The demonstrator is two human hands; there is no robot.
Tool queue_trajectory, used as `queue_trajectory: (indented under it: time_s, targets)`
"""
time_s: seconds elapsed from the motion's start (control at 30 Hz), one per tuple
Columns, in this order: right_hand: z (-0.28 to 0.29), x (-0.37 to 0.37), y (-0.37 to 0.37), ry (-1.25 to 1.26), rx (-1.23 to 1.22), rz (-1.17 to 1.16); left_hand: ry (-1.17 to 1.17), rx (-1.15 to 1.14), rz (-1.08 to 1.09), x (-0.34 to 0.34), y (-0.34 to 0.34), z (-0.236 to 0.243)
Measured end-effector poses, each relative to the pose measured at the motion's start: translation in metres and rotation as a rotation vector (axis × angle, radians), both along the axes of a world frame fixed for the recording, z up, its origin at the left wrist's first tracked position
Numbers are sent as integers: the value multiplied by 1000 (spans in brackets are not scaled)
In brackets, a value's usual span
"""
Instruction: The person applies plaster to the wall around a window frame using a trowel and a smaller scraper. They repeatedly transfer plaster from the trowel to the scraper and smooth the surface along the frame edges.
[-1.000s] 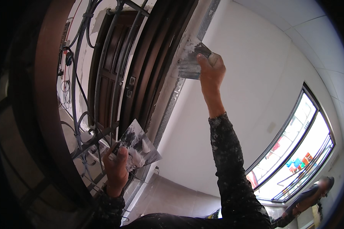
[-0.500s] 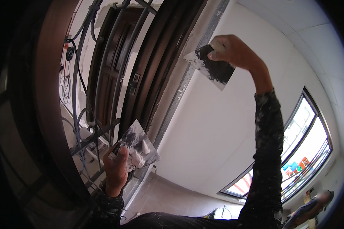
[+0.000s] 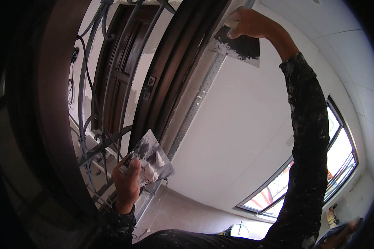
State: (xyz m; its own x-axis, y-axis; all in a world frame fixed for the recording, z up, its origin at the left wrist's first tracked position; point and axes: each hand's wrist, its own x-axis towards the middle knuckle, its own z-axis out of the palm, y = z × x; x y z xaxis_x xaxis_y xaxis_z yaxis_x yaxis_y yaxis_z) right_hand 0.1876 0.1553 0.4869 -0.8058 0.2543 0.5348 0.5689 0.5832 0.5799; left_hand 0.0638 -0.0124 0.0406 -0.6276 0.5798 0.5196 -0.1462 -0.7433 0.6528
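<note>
My right hand (image 3: 251,23) is raised high and grips a wide, dark filling knife (image 3: 246,47) smeared with white plaster. The blade's left part lies over the strip of wall beside the dark wooden door frame (image 3: 174,62), near the top of a perforated metal corner bead (image 3: 195,103). Whether the edge touches the wall I cannot tell. Lower down, my left hand (image 3: 128,182) holds a second, square metal plastering blade (image 3: 164,166), thumb on top. Lumps of white plaster (image 3: 151,171) lie on it.
A wrought-iron grille (image 3: 87,145) and a brown door (image 3: 124,62) are on the left. The smooth white wall (image 3: 232,133) spreads to the right, with a window (image 3: 274,195) beyond. A bucket (image 3: 239,230) stands on the floor below; another person (image 3: 340,234) is at the lower right.
My right hand has moved upward with the filling knife, along the corner bead. The left hand with its loaded blade stays nearly in place. The other person has sunk lower in view.
</note>
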Motion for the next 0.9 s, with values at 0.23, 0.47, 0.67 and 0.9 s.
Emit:
queue_trajectory:
  time_s: [0.23, 0.47, 0.67, 0.9]
  targets:
    - [83, -2, -15, 54, 5, -164, 2, -13, -50, -9, 2, -2]
    - [119, 25, -55, 141, 104, 38, -14, 18, -71, -13, 5, -10]
    - [35, 43, -34, 63, 2, 162, -49, 1, -173, -12, 6, -21]
    - [-2, 25, 16, 17, 106, 260, 58, -22, -56, -9, 11, -24]
